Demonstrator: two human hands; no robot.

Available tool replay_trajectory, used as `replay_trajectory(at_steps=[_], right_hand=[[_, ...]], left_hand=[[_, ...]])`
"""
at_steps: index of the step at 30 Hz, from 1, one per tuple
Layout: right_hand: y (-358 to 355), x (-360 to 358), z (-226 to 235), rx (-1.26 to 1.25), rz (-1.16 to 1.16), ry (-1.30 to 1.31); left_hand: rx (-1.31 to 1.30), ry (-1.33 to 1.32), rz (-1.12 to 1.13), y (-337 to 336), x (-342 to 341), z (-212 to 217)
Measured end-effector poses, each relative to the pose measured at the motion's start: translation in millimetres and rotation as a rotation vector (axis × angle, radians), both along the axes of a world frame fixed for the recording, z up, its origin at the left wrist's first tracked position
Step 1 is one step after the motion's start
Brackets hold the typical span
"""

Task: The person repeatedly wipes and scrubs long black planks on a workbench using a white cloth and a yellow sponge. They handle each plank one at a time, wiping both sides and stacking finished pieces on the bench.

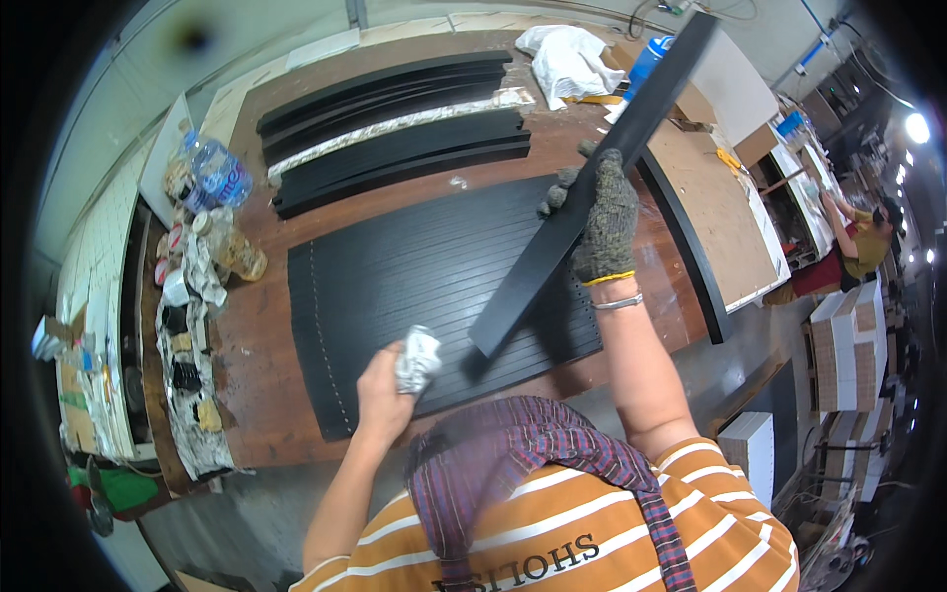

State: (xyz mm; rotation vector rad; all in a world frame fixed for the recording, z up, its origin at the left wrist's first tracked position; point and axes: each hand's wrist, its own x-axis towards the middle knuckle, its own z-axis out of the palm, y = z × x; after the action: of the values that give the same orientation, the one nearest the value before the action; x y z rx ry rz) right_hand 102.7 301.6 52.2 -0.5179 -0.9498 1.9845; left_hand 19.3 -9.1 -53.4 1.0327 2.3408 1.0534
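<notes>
R hand wrapped round blk board, L hand closed on wht rag. Board hides pt of panel; bottles at L.

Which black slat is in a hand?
The raised slat gripped by the gloved right hand, slanting above the grooved panel; no hand touches the rear stacks or the slat lying at right.

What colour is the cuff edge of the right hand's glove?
Yellow: the cuff edge stands out against the dark grey knit glove, seen in the head view.
</notes>
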Motion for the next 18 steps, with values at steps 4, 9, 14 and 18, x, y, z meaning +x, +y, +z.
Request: replay_trajectory(at_steps=[4,9,14,18], right_hand=[[17,19,-5,-0.025,0.407,-0.089],[-5,27,-49,1.157,0.458,-0.454],[-28,58,-59,1.160,0.865,-0.672],[-39,87,-65,0.668,1.063,-0.682]], left_hand=[[0.434,0.309,0.162,23,-21,24],[0.355,0.613,-0.234,98,8,51],[0.442,0.890,-0.127,107,-51,47],[0.320,0.540,0.519,73,-140,74]])
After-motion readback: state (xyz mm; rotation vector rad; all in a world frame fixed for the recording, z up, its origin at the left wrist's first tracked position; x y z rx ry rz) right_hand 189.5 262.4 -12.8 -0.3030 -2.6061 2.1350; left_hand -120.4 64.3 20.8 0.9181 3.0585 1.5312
